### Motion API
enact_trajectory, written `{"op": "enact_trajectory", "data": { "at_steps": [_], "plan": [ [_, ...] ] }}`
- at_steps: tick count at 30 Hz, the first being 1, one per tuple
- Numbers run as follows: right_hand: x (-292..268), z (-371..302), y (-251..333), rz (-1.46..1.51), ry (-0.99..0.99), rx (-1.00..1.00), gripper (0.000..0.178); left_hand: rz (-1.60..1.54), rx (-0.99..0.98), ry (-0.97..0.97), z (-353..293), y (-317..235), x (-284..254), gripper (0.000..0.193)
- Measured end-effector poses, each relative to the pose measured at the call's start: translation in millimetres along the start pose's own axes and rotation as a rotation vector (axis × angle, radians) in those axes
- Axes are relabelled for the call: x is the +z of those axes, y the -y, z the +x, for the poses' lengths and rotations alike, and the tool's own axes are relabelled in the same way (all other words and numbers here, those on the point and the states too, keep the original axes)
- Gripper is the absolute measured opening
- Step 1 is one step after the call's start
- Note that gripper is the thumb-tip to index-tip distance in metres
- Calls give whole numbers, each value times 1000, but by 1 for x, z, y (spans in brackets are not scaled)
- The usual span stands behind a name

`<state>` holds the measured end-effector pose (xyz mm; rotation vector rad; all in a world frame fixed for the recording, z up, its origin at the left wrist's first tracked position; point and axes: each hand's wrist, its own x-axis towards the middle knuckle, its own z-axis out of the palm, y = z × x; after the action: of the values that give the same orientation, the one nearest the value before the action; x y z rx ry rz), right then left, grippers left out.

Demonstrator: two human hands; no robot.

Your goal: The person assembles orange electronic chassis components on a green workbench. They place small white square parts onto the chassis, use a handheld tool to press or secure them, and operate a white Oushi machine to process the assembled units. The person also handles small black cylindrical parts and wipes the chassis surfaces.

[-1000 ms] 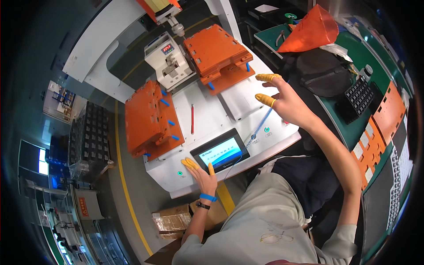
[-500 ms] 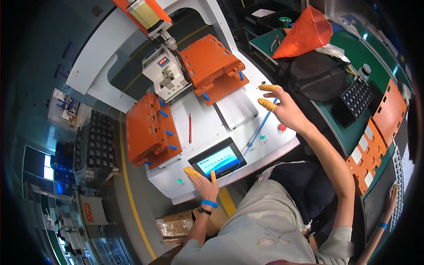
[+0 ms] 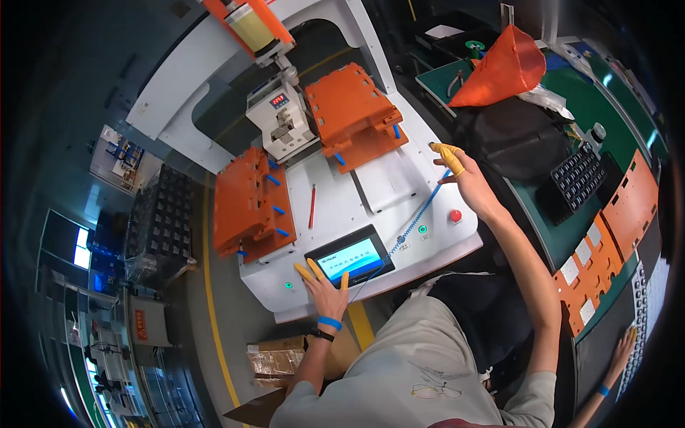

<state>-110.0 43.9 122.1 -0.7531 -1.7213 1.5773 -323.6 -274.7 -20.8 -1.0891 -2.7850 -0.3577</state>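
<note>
My left hand (image 3: 322,294) is open, with yellow finger cots on spread fingers. It rests at the lower left corner of a lit touch screen (image 3: 351,262) on a white bench machine (image 3: 328,203). A blue band and a black band circle that wrist. My right hand (image 3: 467,184) is at the machine's right edge, its yellow-cotted thumb and fingers drawn together. What they hold, if anything, I cannot make out. A blue coiled cord (image 3: 422,212) runs from beside the screen up to just below that hand.
Orange fixtures (image 3: 353,103) (image 3: 246,200) with blue pegs flank a white feeder unit (image 3: 282,121) under the machine head. A red pen-like stick (image 3: 312,207) lies between them. A red stop button (image 3: 455,215) sits front right. A co-worker's hand (image 3: 624,348) works at the right bench beside orange plates (image 3: 592,264).
My right hand's thumb and fingers have come together from being apart. My left fingers have spread slightly at the screen corner. The whole view has shifted a little.
</note>
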Motion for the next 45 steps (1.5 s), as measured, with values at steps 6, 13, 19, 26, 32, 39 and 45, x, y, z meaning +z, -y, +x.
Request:
{"op": "enact_trajectory", "data": {
  "at_steps": [6,13,19,26,32,39,45],
  "plan": [
    [-21,-14,-3,38,-32,20,45,-146,24,22,4,-2,-14,107],
    [-58,-26,-9,189,-128,37,54,-66,80,11,5,-3,-16,107],
    [-64,-25,-11,209,-144,30,64,-98,86,-4,11,-1,0,105],
    [-64,-30,-24,200,-133,45,64,-56,36,68,8,-9,0,105],
    [-56,-31,-45,208,-69,86,68,-63,15,101,7,-6,1,108],
    [-48,-33,-49,132,57,142,57,-212,29,47,19,-17,-1,100],
    [-49,-59,-35,31,181,73,42,-515,495,39,28,-112,-27,96]
  ]
}}
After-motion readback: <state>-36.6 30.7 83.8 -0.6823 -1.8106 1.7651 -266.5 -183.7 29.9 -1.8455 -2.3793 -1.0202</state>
